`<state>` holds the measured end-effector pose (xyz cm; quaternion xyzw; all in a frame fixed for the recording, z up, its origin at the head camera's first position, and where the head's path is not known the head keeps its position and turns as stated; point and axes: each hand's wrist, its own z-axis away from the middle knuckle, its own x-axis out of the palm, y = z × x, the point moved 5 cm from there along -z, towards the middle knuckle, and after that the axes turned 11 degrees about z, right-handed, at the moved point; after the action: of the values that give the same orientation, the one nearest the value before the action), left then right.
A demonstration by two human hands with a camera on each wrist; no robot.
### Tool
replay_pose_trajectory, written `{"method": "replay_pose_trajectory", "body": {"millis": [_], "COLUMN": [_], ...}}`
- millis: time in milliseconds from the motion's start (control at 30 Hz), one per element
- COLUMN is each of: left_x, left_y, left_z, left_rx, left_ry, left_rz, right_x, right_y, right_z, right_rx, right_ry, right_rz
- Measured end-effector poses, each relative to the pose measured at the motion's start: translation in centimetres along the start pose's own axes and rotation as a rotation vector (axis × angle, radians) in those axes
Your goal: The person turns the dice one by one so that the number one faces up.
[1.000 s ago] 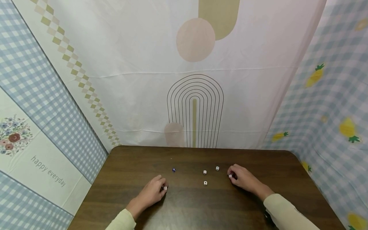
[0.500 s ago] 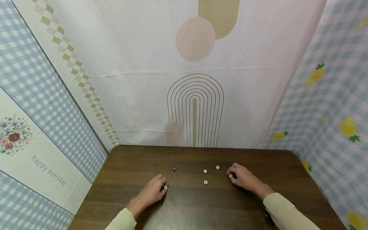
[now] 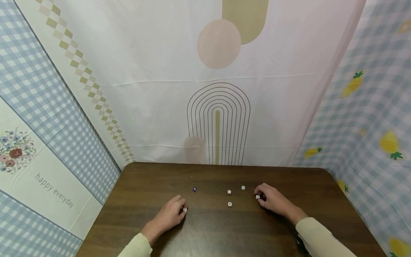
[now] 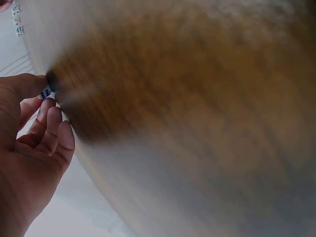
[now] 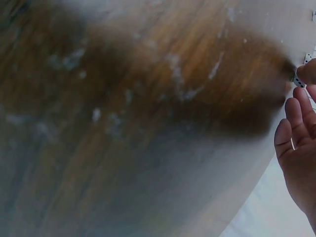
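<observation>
In the head view my left hand point(image 3: 167, 214) rests low over the table and pinches a white die point(image 3: 184, 210) between thumb and fingers. The left wrist view shows dark pips on that die point(image 4: 45, 92), with the other fingers loosely bent below. Across the table, my right hand point(image 3: 273, 199) pinches another white die point(image 3: 258, 196); its pips show at the thumb in the right wrist view point(image 5: 298, 80). Between the hands lie a dark blue die point(image 3: 194, 189) and three white dice: one nearer me point(image 3: 229, 204), one behind it point(image 3: 229, 192) and one farther right point(image 3: 243, 187).
The brown wooden table point(image 3: 212, 235) has rounded far corners. A white patterned cloth point(image 3: 154, 107) hangs behind its far edge. Blue checked cloths hang at the left point(image 3: 57, 96) and at the right point(image 3: 369, 117).
The white die in my right hand has turned between the fingers and shows a different face. My left hand and the dice lying on the table have stayed in place.
</observation>
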<state>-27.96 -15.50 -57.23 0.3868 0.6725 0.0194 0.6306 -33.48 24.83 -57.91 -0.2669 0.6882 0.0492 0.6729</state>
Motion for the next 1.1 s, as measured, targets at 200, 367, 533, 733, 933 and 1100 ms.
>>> {"method": "replay_pose_trajectory", "body": {"millis": [200,367,533,733,933,1100], "left_x": [0.03,0.08,0.08,-0.05,-0.21,-0.13], "left_y": [-0.05,-0.07,-0.05,0.04,0.16,0.15], "left_z": [0.04,0.05,0.09,0.09,0.10,0.10], "left_rx": [-0.002,-0.001,0.001,0.004,0.007,0.011], "left_ry": [0.002,0.004,0.005,0.008,0.019,0.017], "left_rz": [-0.006,-0.006,-0.001,-0.004,-0.010,-0.009], "right_x": [-0.05,-0.10,-0.10,-0.08,-0.01,-0.06], "right_y": [-0.07,-0.13,-0.11,-0.01,0.22,0.42], "right_z": [0.10,0.21,0.24,0.18,0.16,0.42], "right_rx": [-0.016,-0.025,-0.027,-0.019,-0.005,0.025], "right_ry": [-0.010,-0.015,-0.012,0.013,0.014,0.006], "right_rz": [-0.017,-0.019,-0.004,0.014,0.026,0.003]}}
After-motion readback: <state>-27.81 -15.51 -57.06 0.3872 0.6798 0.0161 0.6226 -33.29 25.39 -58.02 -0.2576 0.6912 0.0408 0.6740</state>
